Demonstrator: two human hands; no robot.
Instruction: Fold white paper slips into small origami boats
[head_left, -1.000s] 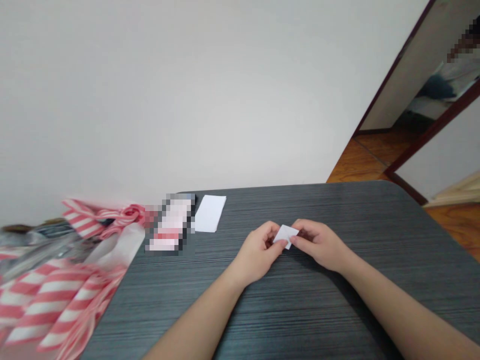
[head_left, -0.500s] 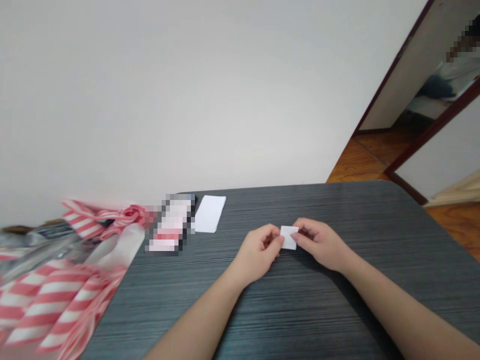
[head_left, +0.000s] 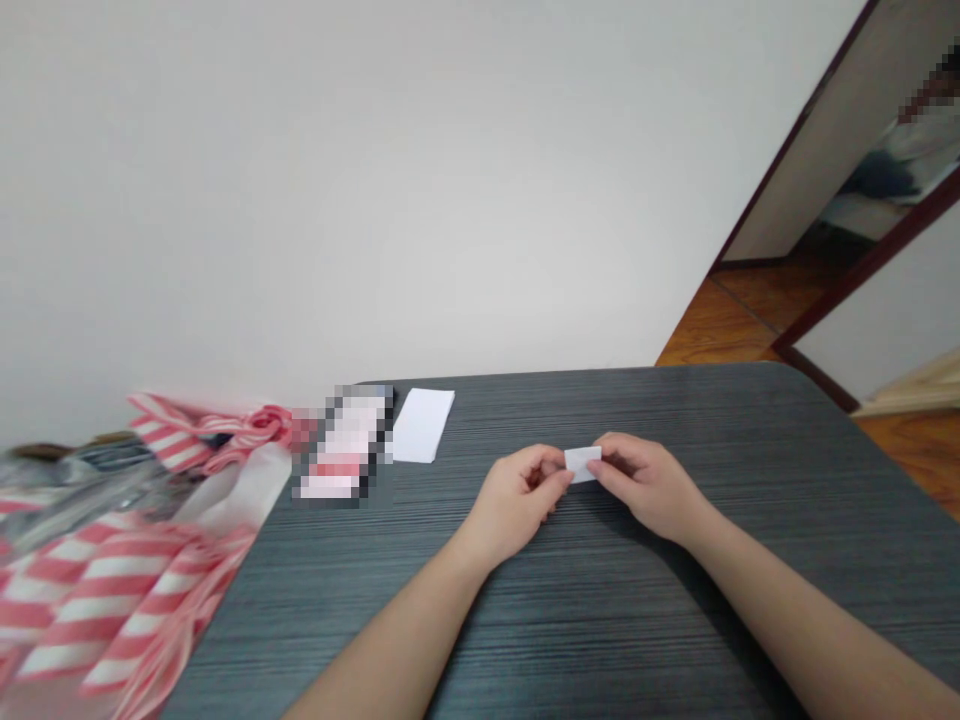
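Paper slip [head_left: 583, 464] turned sideways | right hand [head_left: 647, 487] pinches it | left hand [head_left: 518, 507] apparently touching

No readable text; the pink-and-white packet [head_left: 349, 445] is pixelated.

The room is bright and evenly lit, with the white wall [head_left: 375, 180] pale and free of glare. Soft, dark shadows lie on the grey table [head_left: 570, 620] under my right hand [head_left: 649, 488] and forearm, and fainter ones under my left hand [head_left: 516, 508]. The small white paper [head_left: 583, 464] looks fairly sharp, while the pink-striped plastic bag [head_left: 105, 600] smears into blur at lower left, and the door frame [head_left: 796, 128] leans steeply near the edge
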